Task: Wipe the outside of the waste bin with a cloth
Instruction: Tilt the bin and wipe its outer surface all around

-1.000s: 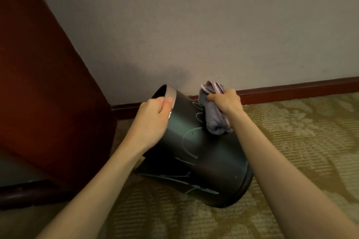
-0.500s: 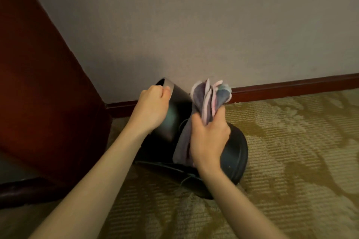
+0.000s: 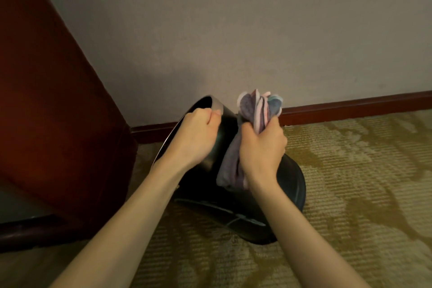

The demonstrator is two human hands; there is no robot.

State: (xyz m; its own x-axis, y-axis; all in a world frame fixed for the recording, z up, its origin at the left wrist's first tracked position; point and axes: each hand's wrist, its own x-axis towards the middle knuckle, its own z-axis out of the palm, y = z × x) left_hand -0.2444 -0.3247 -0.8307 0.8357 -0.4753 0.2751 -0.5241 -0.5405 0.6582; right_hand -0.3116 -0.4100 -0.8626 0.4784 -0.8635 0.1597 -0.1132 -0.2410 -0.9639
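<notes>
A black round waste bin (image 3: 287, 196) is tipped on the carpet, its open mouth turned up and away toward the wall, its base toward me. My left hand (image 3: 195, 138) grips the metal rim at the bin's top left edge. My right hand (image 3: 261, 149) holds a bunched grey, pink and blue cloth (image 3: 254, 110) against the bin's upper side. The cloth's folds stick up above my fist and its grey tail hangs down below it. Pale streaks show on the bin's lower wall.
A dark red wooden cabinet side (image 3: 51, 105) stands close on the left. The beige wall (image 3: 233, 30) with a dark red skirting board (image 3: 350, 106) lies just behind the bin. Patterned olive carpet (image 3: 350, 182) stretches to the right and toward me.
My right hand drew the cloth down the bin's side toward me, then up slightly. The bin tipped further, its base swinging right. My left hand kept its grip on the rim.
</notes>
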